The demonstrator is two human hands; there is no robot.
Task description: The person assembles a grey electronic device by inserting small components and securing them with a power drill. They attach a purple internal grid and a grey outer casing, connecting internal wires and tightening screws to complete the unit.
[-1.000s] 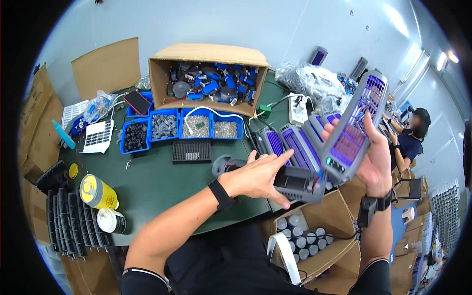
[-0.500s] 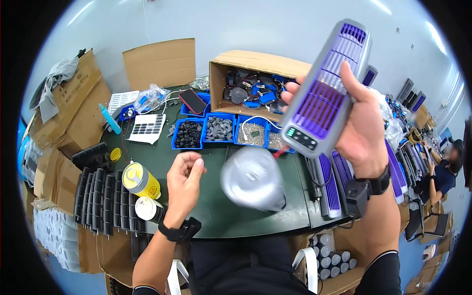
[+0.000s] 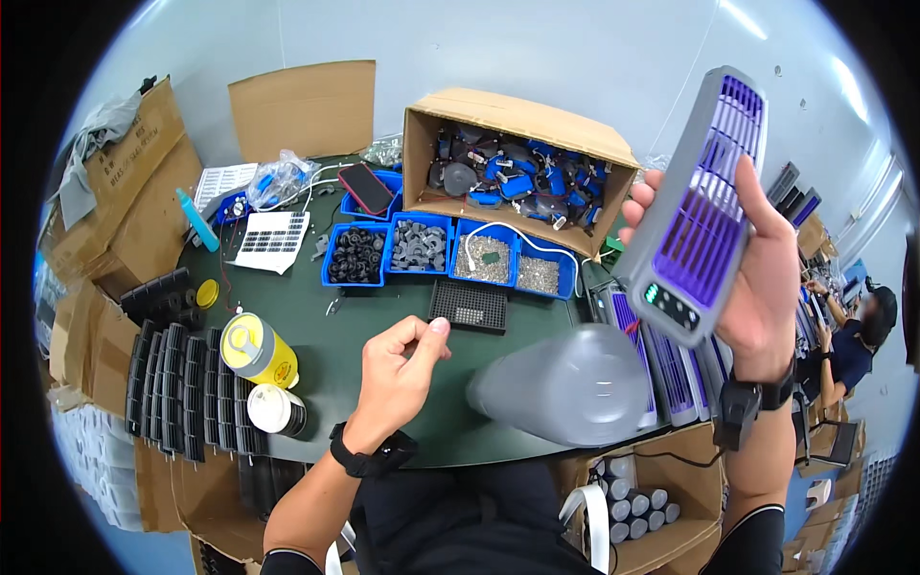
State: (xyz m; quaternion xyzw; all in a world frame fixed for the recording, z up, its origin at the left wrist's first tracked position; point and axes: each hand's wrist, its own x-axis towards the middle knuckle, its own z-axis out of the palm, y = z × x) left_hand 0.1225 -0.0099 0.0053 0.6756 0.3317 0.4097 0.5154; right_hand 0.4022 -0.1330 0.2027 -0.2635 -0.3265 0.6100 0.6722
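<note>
My right hand (image 3: pixel 762 278) is wrapped round a grey louvred device (image 3: pixel 704 201) with a purple slatted front, raised at the right. Small lights glow on the panel at its lower end. Below it, over the table's near right part, is a large smooth grey rounded object (image 3: pixel 575 383), blurred; its kind is unclear. A bit of red shows between the two. My left hand (image 3: pixel 398 374) hovers over the middle of the table, fingers curled and thumb laid against them, with nothing visible in it. Beyond it lies a black grid tray (image 3: pixel 468 307) with small pieces.
Blue bins (image 3: pixel 355 255) of small parts line the table before a cardboard box (image 3: pixel 513 110) of wired parts. A yellow-topped canister (image 3: pixel 259 350), a white-lidded container (image 3: pixel 276 409) and black slatted parts (image 3: pixel 182 393) stand left. A person (image 3: pixel 853 335) works far right.
My right hand has carried the louvred device right and slightly down. The grey object has also shifted right. My left hand has moved a little right, still curled.
</note>
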